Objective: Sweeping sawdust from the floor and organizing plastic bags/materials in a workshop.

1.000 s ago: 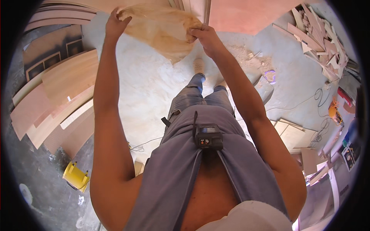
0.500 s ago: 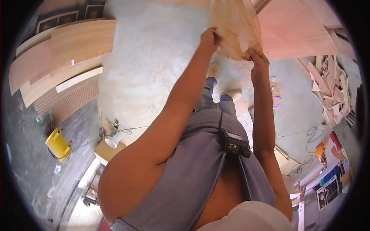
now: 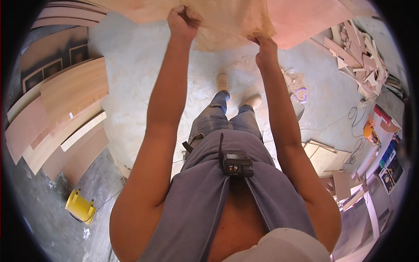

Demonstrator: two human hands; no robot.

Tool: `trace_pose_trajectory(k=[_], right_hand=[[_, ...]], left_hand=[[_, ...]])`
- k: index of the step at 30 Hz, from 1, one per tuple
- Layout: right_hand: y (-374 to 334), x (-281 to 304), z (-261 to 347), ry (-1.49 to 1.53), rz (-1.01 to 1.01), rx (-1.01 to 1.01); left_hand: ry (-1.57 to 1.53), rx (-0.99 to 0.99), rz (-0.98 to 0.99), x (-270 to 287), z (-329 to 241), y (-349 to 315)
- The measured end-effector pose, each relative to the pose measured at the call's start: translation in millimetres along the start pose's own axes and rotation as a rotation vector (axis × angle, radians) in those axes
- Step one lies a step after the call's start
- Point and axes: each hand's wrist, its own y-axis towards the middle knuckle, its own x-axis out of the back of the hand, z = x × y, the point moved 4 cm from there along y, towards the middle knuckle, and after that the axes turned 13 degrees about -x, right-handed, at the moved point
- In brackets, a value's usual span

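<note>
A thin, crinkled, see-through tan sheet [image 3: 229, 26] spans the space between my hands at the top of the view. My left hand [image 3: 183, 22] is closed on its left part, with the arm stretched far forward. Lower down, my right hand [image 3: 265, 46] pinches the sheet's near right corner between thumb and fingers. Behind and beside the sheet lies a large pinkish board [image 3: 305, 22], whose near edge shows to the right of my right hand. The far part of the sheet is cut off by the picture's rim.
Leaning wood panels [image 3: 74, 83] stand at the left, above a yellow bucket-like container [image 3: 80, 207]. Wood offcuts [image 3: 360, 59] are heaped at the far right. Cables [image 3: 355, 115] and an orange tool [image 3: 371, 131] lie at the right. My feet in clogs [image 3: 222, 82] stand below the sheet.
My left hand has moved left, away from my right, and the sheet is spread wider between them. My right hand has also shifted left. The view has turned, showing more of the pinkish board.
</note>
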Motion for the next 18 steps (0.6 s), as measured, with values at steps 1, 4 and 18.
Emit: trace_pose_trajectory(k=[1, 4, 18], right_hand=[[1, 9, 2, -0.006, -0.009, 0.039], [-11, -44, -7, 0.032, 0.101, 0.035], [87, -11, -76, -0.104, 0.036, -0.350]], left_hand=[[0.143, -0.047, -0.133, -28, 10, 9], [0.255, -0.080, -0.062, 19, -67, 48], [0.784, 0.192, -0.494, 108, -20, 31]])
